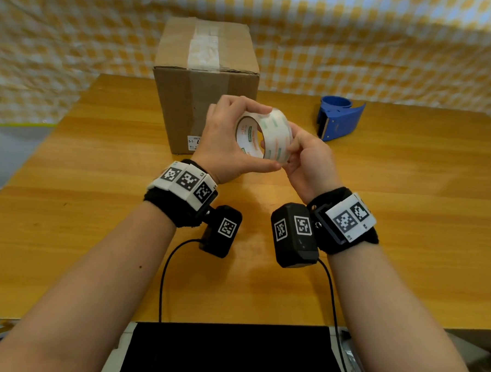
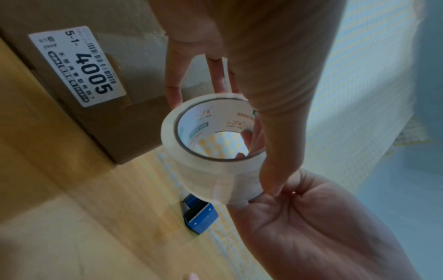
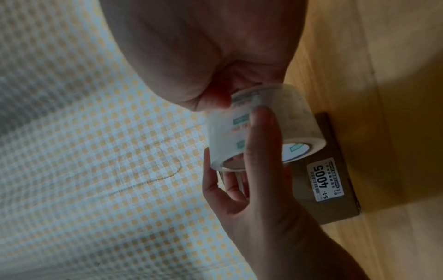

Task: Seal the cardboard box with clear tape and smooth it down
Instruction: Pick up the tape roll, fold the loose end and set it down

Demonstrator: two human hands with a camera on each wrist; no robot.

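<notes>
The roll of tape (image 1: 265, 134) is held above the worktop's (image 1: 393, 222) middle, gripped by the left hand (image 1: 226, 145) and pinched by the right hand (image 1: 308, 160); the box (image 1: 203, 98) stands by the far edge. The unseen tape end could be missed or split by picking nails.

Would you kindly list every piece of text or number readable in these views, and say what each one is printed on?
"5-1-" and "4005": white label on the cardboard box.
"JIANGYA...", cut off by a finger: inner core of the tape roll.
Barcode and small characters on the label: too small to read.
Green banners on the core: blurred.
Blue tape dispenser: no legible text.
</notes>
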